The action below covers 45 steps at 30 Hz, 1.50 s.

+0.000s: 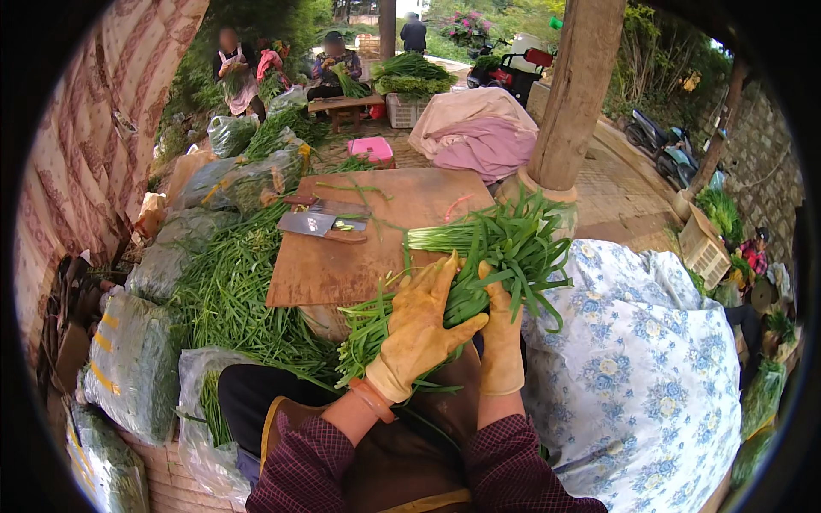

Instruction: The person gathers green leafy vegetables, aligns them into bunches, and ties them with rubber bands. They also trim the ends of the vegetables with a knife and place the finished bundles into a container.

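Note:
Both my hands wear yellow rubber gloves. My left hand lies over a loose bunch of garlic chives, its thumb stretched out to the right; whether its fingers close on the stems is hidden. Leaves fill the gap between my hands. My right hand grips these leaves from the right side, its fingers partly covered by them. Just beyond, a neat bundle of garlic chives has its pale stems on the wooden board and its leaves hanging past the right edge. A cleaver and a second wooden-handled knife lie on the board.
A heap of loose chives rises at left beside wrapped bales. On my right bulges a floral cloth cover. A wooden post stands beyond the board, near a pink-covered pile. Several people are farther off.

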Motion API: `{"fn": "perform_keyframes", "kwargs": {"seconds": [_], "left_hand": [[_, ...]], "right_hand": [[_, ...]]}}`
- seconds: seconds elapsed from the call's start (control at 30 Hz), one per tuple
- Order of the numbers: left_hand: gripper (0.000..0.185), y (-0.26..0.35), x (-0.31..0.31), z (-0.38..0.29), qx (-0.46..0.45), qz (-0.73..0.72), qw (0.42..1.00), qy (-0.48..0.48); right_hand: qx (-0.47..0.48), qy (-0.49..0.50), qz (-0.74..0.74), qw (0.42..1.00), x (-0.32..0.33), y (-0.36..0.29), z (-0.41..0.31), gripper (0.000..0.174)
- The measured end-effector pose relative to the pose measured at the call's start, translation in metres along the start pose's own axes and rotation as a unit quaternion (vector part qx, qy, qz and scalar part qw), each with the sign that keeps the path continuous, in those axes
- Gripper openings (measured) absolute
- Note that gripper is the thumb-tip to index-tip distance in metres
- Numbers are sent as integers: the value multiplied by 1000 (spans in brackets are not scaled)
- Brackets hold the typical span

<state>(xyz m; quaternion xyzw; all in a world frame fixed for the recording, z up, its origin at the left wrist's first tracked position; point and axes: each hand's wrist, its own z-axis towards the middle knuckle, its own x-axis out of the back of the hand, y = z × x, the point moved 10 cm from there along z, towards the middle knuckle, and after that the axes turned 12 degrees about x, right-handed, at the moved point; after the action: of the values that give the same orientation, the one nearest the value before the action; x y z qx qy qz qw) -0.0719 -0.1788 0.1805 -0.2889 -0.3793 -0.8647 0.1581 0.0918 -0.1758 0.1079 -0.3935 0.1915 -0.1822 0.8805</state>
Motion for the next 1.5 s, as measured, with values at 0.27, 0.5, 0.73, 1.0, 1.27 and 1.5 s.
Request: {"fn": "perform_keyframes", "kwargs": {"seconds": [0.27,0.5,0.73,1.0,1.27,1.5], "left_hand": [[97,6,-28,8,56,86,987,-123],[41,23,-38,-2,-41,238,970,-19],[74,23,-32,-9,-39,186,981,-28],[89,8,-17,12,59,81,992,-79],[79,-1,-36,8,60,103,980,-157],[75,-5,15,-4,31,-75,995,-64]], "right_hand": [[-96,28,142,985,-12,-14,2,41],[-59,-49,122,990,-29,-48,0,49],[-113,-77,155,978,-36,-34,-1,57],[-73,-75,165,981,-34,-27,-3,48],[-80,-44,155,984,-34,-21,-1,48],[-73,-29,123,989,-15,-24,2,34]]}}
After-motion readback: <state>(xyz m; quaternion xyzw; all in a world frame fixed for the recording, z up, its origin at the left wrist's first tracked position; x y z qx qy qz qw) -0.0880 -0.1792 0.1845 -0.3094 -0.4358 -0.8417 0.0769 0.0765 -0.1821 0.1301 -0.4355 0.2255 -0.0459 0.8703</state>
